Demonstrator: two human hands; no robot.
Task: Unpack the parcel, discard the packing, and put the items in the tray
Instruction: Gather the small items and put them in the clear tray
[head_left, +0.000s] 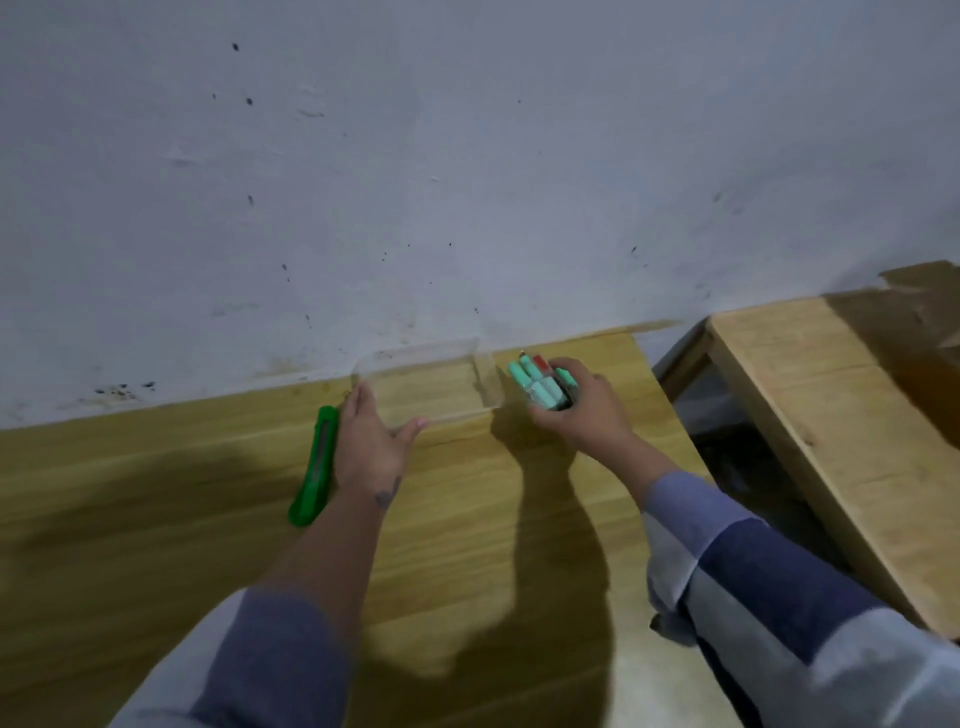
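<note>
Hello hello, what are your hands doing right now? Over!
Left hand steadying clear tray. Right hand gripping marker bundle, just right of tray. Green cutter beside left hand, not blocking.

1. Tray: on the table, at its far edge against the wall
2. Utility knife: on the table, left of the tray
3. Left hand: at the tray's near-left corner, between knife and tray
4. Bundle of markers: just right of the tray, in the right hand
5. Second table: right of the first, a gap between them

Both hands outstretched: left hand flat, right hand curled, gripping.
</note>
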